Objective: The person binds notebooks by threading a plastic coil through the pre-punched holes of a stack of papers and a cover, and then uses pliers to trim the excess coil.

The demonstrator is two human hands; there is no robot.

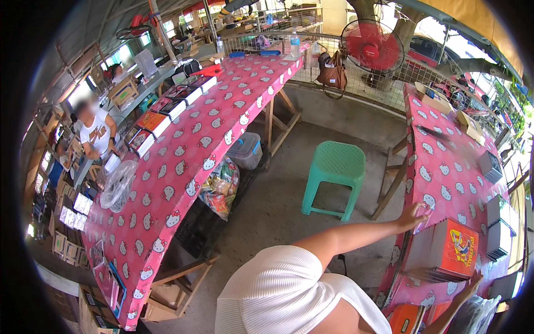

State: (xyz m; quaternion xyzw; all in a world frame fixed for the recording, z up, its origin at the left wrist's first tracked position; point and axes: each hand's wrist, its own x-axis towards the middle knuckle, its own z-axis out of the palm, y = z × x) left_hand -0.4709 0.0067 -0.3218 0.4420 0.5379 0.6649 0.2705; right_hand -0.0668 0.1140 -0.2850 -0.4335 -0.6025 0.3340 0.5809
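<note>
A thick stack of spiral notebooks point(460, 249) with red and orange illustrated covers lies on the pink cartoon-print table point(445, 167) at the right. My left hand point(413, 217) hovers by the table's near edge, just beyond the stack, fingers spread and holding nothing. Beside the stack's lower right corner is my right hand point(470, 286), its fingers stretched out; whether they touch the notebooks I cannot tell. More orange-covered notebooks point(405, 319) lie below the stack, and clear plastic wrap point(477, 316) is next to my right forearm.
Dark-edged notebook stacks point(490, 167) line the right table's far side. A green plastic stool point(335, 172) stands between the tables. The long left table point(183, 150) bears notebooks point(153, 122) and plastic bags point(118, 186); a co-worker point(97, 128) stands behind it. A red fan point(371, 45) is beyond.
</note>
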